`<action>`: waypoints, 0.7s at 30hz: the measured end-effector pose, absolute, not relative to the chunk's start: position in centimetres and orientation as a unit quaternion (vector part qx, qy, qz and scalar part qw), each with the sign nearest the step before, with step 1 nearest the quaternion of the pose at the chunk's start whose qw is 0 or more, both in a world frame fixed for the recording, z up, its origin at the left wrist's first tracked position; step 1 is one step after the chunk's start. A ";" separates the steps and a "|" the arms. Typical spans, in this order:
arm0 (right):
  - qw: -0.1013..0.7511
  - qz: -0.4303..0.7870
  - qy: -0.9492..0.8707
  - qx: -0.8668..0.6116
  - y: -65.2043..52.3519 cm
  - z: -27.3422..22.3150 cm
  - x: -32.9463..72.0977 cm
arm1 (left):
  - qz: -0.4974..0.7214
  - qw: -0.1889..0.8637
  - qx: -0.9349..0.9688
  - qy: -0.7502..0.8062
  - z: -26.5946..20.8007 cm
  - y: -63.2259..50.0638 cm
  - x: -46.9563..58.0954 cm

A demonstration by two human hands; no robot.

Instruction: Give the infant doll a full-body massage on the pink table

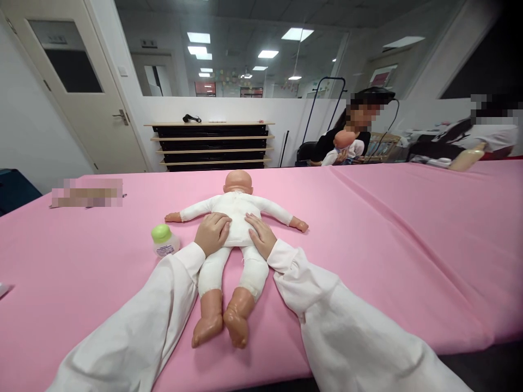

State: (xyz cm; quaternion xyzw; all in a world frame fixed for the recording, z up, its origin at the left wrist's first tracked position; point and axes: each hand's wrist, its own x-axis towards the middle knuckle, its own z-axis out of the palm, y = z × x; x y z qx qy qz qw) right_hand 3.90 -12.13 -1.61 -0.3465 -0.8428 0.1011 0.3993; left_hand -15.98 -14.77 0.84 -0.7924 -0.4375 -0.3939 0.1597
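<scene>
A baby doll (pixel 237 209) with a white cloth body lies face down on the pink-covered table (pixel 359 245), its head away from me and its arms spread sideways. Flat against the left side of its lower back rests my left hand (pixel 213 233), fingers stretched out. My right hand (pixel 261 234) lies likewise on the right side of the lower back, fingers extended. Neither hand grips anything. Close to my left hand stands a small clear bottle (pixel 166 243) with a green cap. The doll's bare feet point toward me, and its face is hidden.
A blurred-out item (pixel 87 193) lies at the table's far left. Behind the table are shelves (pixel 212 144) and a seated person (pixel 362 122) holding another doll (pixel 343 140). A beige bottle (pixel 468 158) stands at the far right, near another person (pixel 494 130).
</scene>
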 end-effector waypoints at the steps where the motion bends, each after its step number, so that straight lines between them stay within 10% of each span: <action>1: 0.410 0.079 -0.842 -0.341 -12.3 -1.5 3.9 | -0.402 0.169 -0.787 -0.436 0.8 -14.8 -16.0; 21: 0.350 0.114 -0.858 -0.359 -10.5 -1.5 4.0 | -0.383 0.041 -0.789 -0.478 0.3 -14.0 -15.7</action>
